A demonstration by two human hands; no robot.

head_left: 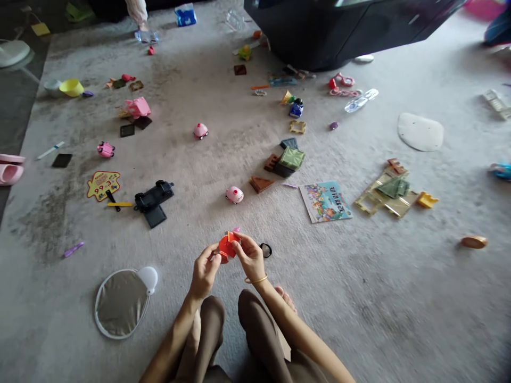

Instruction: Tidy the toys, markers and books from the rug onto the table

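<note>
Between both hands, above my knees, is a small red-orange toy piece (227,247) with a thin yellow strip at its top; its exact kind is unclear. Its lower left edge is pinched by my left hand (206,270). On the upper right side, the fingertips of my right hand (249,256) close on the same piece. A gold bracelet (256,279) circles the right wrist. Close behind the right hand lies a round black-rimmed item (265,250). A pink bit shows just past the fingertips. Farther forward sits a pink toy car (234,194).
Toys are scattered over the grey carpet (383,303). On the left are a folding round fan (123,303) and a black toy chassis (155,196). To the right lie a picture book (326,201) and plastic building panels (383,189). A dark table base (315,37) stands at the back.
</note>
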